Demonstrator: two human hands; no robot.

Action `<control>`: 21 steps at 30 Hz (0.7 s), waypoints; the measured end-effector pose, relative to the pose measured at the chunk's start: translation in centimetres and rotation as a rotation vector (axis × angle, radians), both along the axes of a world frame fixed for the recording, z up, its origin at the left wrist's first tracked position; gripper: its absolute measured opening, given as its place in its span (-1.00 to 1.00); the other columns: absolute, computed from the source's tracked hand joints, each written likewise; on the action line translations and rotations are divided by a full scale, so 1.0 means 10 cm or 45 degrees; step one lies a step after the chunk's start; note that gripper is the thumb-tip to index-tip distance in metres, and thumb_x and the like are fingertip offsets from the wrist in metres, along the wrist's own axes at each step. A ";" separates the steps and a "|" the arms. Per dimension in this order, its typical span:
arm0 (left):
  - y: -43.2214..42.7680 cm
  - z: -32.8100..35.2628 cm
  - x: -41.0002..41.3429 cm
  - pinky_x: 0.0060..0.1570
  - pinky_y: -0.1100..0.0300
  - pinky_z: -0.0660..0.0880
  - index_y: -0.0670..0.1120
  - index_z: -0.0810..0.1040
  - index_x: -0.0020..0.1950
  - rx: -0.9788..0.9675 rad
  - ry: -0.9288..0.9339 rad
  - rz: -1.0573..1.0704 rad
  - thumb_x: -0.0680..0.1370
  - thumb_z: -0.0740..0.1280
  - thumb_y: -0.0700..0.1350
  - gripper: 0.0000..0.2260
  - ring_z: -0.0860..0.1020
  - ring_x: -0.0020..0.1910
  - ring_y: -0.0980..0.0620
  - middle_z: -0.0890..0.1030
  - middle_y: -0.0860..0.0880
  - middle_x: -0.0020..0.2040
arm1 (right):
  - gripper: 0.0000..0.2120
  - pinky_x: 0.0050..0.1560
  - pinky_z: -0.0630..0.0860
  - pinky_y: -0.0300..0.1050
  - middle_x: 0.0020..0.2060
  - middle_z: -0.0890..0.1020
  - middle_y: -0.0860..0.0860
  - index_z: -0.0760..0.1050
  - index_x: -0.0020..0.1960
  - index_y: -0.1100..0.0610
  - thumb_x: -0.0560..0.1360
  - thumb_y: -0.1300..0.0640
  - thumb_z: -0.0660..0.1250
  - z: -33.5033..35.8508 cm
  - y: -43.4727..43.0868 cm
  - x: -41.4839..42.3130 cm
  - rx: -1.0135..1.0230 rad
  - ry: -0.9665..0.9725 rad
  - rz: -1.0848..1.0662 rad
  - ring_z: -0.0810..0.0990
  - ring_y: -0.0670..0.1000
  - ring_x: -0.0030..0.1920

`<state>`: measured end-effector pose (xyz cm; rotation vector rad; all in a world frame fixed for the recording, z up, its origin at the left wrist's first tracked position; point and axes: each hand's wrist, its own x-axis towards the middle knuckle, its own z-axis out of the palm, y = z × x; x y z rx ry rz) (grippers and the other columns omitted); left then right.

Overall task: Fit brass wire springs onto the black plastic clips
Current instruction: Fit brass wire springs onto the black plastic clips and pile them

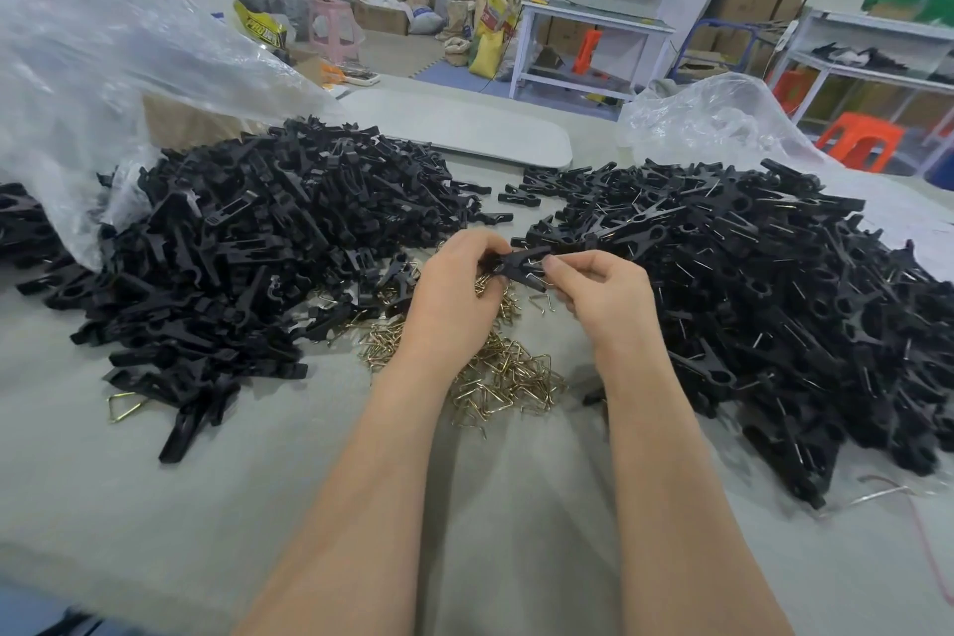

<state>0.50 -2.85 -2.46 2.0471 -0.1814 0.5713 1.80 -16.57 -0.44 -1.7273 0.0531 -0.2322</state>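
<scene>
two hands meet above the grey table [155,506]: left hand [454,294] grips a black plastic clip [521,263], right hand [599,289] pinches a wire spring [534,276] against it, over loose brass wire springs [495,372] between two clip piles

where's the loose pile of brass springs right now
In the head view, the brass wire springs lie on the table centre, under the left hand, between the two heaps of black clips.
</scene>
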 end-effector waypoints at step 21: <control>0.08 0.23 -0.13 0.18 0.43 0.30 0.17 0.55 0.02 -0.154 0.099 -0.423 0.46 0.45 -0.15 -0.75 0.46 0.15 0.32 0.57 0.19 0.11 | -0.59 -0.52 0.43 -0.31 -0.31 0.55 0.09 0.67 -0.22 0.14 0.26 -0.22 0.42 -0.04 -0.05 -0.04 0.661 0.405 0.829 0.49 -0.11 -0.51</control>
